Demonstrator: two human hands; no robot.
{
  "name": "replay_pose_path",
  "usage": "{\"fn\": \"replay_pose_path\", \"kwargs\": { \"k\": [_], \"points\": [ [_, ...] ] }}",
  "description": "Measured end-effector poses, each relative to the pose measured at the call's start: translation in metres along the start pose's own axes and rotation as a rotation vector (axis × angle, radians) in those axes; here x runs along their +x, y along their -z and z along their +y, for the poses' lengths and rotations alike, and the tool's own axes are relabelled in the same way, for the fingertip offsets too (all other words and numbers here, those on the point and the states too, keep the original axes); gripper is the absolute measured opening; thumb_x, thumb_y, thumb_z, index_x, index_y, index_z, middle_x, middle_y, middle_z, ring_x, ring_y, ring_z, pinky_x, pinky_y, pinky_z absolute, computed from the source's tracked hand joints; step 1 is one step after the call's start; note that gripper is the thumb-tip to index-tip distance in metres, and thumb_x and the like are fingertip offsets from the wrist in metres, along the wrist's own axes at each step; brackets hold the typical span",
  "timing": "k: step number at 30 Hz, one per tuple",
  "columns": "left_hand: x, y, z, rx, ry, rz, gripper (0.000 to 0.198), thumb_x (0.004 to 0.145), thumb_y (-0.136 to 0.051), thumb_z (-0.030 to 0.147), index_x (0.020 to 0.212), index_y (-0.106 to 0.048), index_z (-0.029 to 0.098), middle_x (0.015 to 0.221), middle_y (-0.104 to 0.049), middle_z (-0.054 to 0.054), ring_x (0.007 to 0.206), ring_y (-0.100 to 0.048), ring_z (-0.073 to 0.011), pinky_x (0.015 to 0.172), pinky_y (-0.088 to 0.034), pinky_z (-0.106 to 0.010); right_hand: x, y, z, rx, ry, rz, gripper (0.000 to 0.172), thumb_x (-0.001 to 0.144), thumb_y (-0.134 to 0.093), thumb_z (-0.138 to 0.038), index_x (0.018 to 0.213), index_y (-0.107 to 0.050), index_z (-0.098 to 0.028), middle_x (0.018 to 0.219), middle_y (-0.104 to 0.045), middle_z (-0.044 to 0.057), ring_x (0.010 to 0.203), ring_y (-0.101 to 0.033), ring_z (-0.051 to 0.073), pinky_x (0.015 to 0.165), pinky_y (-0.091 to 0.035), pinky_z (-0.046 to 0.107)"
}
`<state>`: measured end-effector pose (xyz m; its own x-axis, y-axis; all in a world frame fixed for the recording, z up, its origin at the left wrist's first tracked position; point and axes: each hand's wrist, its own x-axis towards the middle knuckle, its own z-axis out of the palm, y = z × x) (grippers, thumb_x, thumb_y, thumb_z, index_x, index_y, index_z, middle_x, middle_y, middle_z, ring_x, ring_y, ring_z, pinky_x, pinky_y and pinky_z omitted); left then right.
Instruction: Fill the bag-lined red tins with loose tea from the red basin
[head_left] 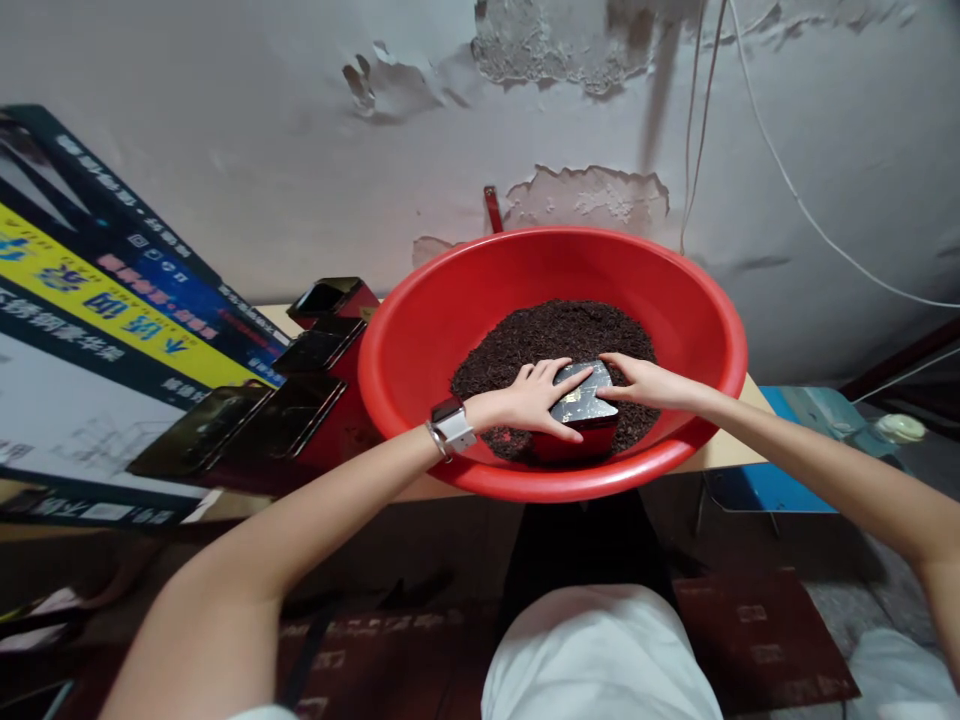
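A red tin (574, 446) stands in the dark loose tea leaves (510, 350) inside a wide red basin (420, 330). Its upper side shows a crinkled silver foil surface (587, 402). My left hand (536, 400) lies across the tin's left part with fingers spread, the index finger on the foil and the thumb along the near edge. On the opposite side, my right hand (637, 382) grips the tin's right edge, its thumb over the foil and a finger at the far corner. The tin's right side is partly hidden by that hand.
Several dark-topped red tins (322, 345) stand left of the basin on the pale tabletop (739, 448). Beyond them leans a large printed carton (112, 300). A peeling wall (300, 130) rises behind, with hanging cables (701, 140). A blue folding stool (772, 488) is at right.
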<state>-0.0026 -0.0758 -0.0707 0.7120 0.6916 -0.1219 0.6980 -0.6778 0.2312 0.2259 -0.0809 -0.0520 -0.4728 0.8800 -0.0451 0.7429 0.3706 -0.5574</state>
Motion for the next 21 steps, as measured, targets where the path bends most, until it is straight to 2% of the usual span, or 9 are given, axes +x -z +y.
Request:
{"fn": "replay_pose_path", "kwargs": {
  "k": [4, 9, 13, 16, 21],
  "points": [
    [0.001, -0.005, 0.004, 0.057, -0.004, 0.032, 0.108, 0.065, -0.071, 0.058, 0.150, -0.013, 0.027, 0.153, -0.017, -0.020, 0.138, -0.016, -0.0403, 0.107, -0.016, -0.059, 0.016, 0.004, 0.007, 0.059, -0.004, -0.171, 0.076, 0.077, -0.067, -0.041, 0.142, -0.035, -0.017, 0.142, -0.045, 0.015, 0.127, -0.046, 0.028, 0.104, -0.040, 0.041],
    [0.003, -0.008, 0.007, 0.107, -0.024, 0.056, 0.110, 0.064, -0.072, 0.057, 0.150, -0.014, 0.020, 0.151, -0.020, -0.023, 0.137, -0.020, -0.0417, 0.107, -0.019, -0.056, 0.023, 0.005, 0.011, 0.139, 0.005, -0.236, 0.076, 0.076, -0.068, -0.035, 0.142, -0.035, -0.013, 0.138, -0.049, 0.015, 0.124, -0.049, 0.026, 0.102, -0.041, 0.037],
    [0.001, -0.007, 0.009, 0.134, -0.014, 0.004, 0.109, 0.066, -0.070, 0.055, 0.151, -0.010, 0.019, 0.152, -0.014, -0.026, 0.138, -0.016, -0.0439, 0.106, -0.019, -0.058, 0.024, 0.002, 0.011, 0.145, -0.028, -0.286, 0.081, 0.076, -0.068, -0.032, 0.144, -0.027, -0.011, 0.136, -0.050, 0.018, 0.121, -0.050, 0.027, 0.101, -0.041, 0.039],
    [0.002, -0.005, 0.009, 0.134, -0.014, -0.010, 0.106, 0.069, -0.068, 0.054, 0.151, -0.010, 0.018, 0.152, -0.015, -0.026, 0.138, -0.016, -0.0437, 0.105, -0.020, -0.059, 0.023, 0.000, 0.014, 0.214, -0.007, -0.299, 0.080, 0.076, -0.067, -0.032, 0.143, -0.027, -0.011, 0.135, -0.050, 0.018, 0.120, -0.050, 0.026, 0.100, -0.041, 0.038],
    [0.003, -0.003, 0.011, 0.152, -0.007, 0.022, 0.108, 0.065, -0.074, 0.044, 0.150, -0.012, 0.020, 0.148, -0.025, -0.025, 0.134, -0.026, -0.0421, 0.105, -0.024, -0.055, 0.018, -0.006, 0.017, 0.573, -0.038, -0.240, 0.071, 0.075, -0.066, -0.027, 0.138, -0.035, -0.017, 0.136, -0.050, 0.010, 0.124, -0.047, 0.020, 0.105, -0.037, 0.034]
  ]
}}
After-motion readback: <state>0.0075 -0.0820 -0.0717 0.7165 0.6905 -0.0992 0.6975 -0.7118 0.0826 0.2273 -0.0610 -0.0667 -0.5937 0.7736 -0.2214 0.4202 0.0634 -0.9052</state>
